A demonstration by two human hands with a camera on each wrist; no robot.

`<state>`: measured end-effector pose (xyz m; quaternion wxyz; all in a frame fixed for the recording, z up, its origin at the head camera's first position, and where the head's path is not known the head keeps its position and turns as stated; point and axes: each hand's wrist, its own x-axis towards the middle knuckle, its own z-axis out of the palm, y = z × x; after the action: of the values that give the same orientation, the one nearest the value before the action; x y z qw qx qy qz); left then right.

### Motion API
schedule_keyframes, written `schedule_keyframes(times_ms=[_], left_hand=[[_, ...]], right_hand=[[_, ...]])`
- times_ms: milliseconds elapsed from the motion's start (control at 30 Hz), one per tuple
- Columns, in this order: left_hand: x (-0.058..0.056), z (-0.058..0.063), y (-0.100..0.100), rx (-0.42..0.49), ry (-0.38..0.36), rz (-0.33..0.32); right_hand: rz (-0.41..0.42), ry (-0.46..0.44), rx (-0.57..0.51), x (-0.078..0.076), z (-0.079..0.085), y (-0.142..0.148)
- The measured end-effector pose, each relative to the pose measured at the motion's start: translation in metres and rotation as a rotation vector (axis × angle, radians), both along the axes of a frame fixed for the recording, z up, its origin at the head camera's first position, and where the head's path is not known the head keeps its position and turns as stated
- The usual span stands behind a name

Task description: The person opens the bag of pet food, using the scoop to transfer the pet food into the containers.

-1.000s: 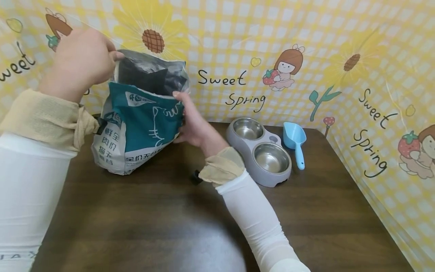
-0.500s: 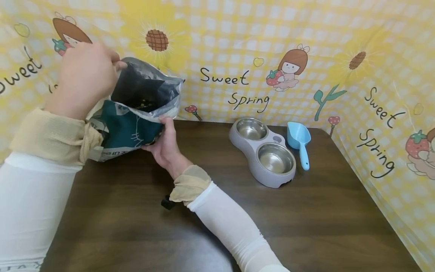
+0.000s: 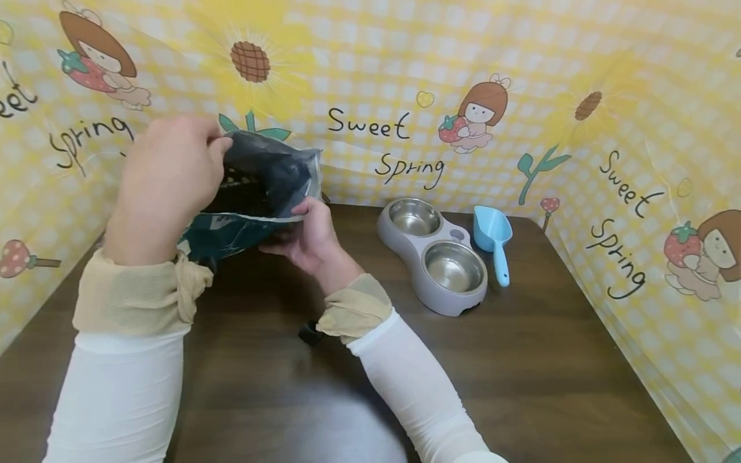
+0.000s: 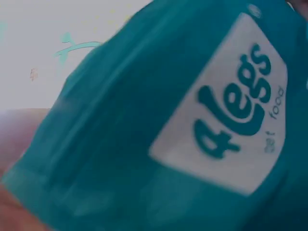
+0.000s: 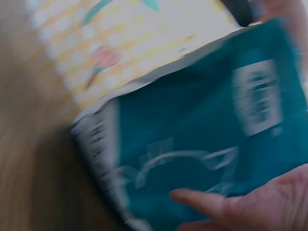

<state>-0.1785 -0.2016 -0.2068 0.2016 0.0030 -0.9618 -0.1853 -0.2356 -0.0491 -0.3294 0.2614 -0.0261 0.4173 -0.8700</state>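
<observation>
A teal and white cat food bag (image 3: 237,236), its top open and lined in silver, leans with its mouth toward the head camera at the table's left. Dark contents show inside. My left hand (image 3: 168,186) pinches the rim at the bag's left. At the opposite side, my right hand (image 3: 317,243) grips the rim, thumb on the upper edge and fingers against the teal front. The left wrist view is filled by the bag (image 4: 130,134) and its white "4Legs" label (image 4: 231,110). In the right wrist view, fingers (image 5: 207,202) lie along the printed front.
Right of the bag stands a grey double pet bowl (image 3: 405,247) with two steel dishes. Beside it lies a light blue scoop (image 3: 492,231), handle toward the front. Yellow checked cloth (image 3: 359,77) hangs behind and at the sides of the brown table (image 3: 521,366).
The bag stood more upright a second ago; its mouth has come down and tipped toward the head camera. Both hands have lowered with it, keeping their grips on the rim.
</observation>
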Motion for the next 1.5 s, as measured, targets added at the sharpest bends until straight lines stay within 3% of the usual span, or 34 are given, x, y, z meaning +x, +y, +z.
schedule_keyframes(times_ms=[167,333,467,600,733,867,1000,1100,1333,1433,1500], left_hand=[[0.004,-0.011,-0.001,0.107,-0.005,0.059],[0.011,-0.019,-0.014,0.194,-0.078,0.052],[0.02,-0.018,-0.017,0.257,-0.105,0.064],[0.023,-0.013,-0.012,0.261,0.02,0.134],[0.02,-0.012,-0.002,0.253,0.159,0.154],[0.016,-0.014,0.005,0.259,0.236,0.133],[0.011,-0.016,0.009,0.257,0.263,0.123],[0.009,-0.015,0.009,0.245,0.226,0.102],[0.011,-0.016,0.005,0.196,0.007,0.071],[0.012,-0.017,0.006,0.189,0.031,0.066],[0.012,-0.018,0.007,0.183,0.102,0.065]], right_hand=[[0.066,-0.072,0.041,0.002,0.015,0.005],[0.082,-0.07,0.054,0.004,0.016,0.003],[0.096,-0.052,0.049,0.006,0.018,0.002],[0.114,-0.016,0.072,0.007,0.022,0.009],[0.095,-0.001,0.148,0.004,0.023,0.026],[0.135,0.024,0.201,-0.001,0.022,0.036],[0.157,0.064,0.232,-0.005,0.021,0.037],[0.143,0.088,0.253,-0.007,0.021,0.036],[0.122,0.063,0.282,-0.009,0.02,0.035],[0.107,0.066,0.292,-0.009,0.019,0.036],[0.109,0.084,0.304,-0.009,0.02,0.037]])
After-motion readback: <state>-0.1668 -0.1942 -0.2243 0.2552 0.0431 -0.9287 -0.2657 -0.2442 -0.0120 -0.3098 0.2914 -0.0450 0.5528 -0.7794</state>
